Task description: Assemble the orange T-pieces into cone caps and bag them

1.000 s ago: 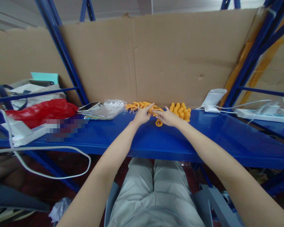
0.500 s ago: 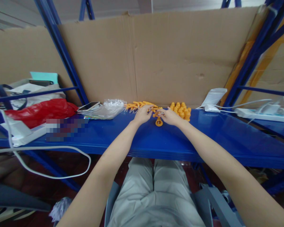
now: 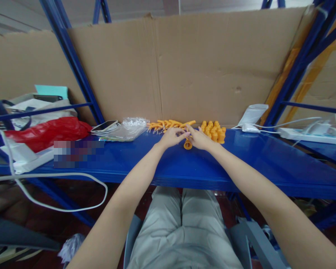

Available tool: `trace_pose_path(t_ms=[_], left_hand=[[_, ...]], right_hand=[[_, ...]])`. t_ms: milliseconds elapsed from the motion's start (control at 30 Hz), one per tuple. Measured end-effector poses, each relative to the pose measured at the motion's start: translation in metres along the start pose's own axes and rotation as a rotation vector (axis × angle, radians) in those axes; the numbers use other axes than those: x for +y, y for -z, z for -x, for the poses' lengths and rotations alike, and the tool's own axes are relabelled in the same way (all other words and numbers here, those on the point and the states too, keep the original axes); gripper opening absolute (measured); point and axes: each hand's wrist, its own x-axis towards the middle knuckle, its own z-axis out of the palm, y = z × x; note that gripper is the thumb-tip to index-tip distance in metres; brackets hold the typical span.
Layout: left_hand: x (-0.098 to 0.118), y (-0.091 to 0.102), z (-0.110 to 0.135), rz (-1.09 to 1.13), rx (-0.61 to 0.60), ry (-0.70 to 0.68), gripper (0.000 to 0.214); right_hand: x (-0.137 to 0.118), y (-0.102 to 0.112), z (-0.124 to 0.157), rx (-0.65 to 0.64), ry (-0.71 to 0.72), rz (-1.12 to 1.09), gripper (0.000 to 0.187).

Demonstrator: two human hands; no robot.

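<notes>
An orange bell-shaped piece (image 3: 187, 145) is held just above or on the blue tabletop, its round open end facing me. My right hand (image 3: 199, 138) has its fingers closed around the upper part of this piece. From the other side, my left hand (image 3: 171, 138) meets it with fingertips pinched together; what they pinch is hidden. Behind my left hand lies a heap of orange sticks (image 3: 170, 123) with small metal chains (image 3: 156, 130). Rows of orange knobbed pieces (image 3: 213, 130) stand just beyond my right hand.
Clear plastic bags (image 3: 131, 129) and a phone (image 3: 105, 126) lie left of the sticks. Further left are a red bag (image 3: 52, 132) and a white cable (image 3: 72, 175). A white power strip (image 3: 313, 136) sits at right. Cardboard (image 3: 198, 67) closes off the back.
My hands have come closer together over the bell-shaped piece, and my left fingers now reach the right ones. Metal seen between the fingers before is now covered. More of the stick heap shows.
</notes>
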Motion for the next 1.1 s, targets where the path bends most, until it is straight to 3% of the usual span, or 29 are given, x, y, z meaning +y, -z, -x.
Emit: trace_pose_path(t_ms=[200, 600, 833, 1100], left_hand=[[-0.003, 0.001, -0.001, -0.028, -0.061, 0.005, 0.026], [-0.007, -0.002, -0.002, 0.037, -0.117, 0.037, 0.024], [-0.015, -0.007, -0.007, 0.256, -0.15, 0.092, 0.02], [-0.016, -0.005, -0.009, 0.397, -0.074, 0.136, 0.015]], right_hand=[[0.003, -0.01, -0.002, -0.017, 0.028, -0.047, 0.074], [0.007, -0.009, -0.002, -0.011, 0.013, -0.083, 0.079], [0.004, -0.007, -0.001, -0.048, -0.002, -0.114, 0.076], [0.002, 0.001, 0.001, -0.027, 0.019, -0.125, 0.077]])
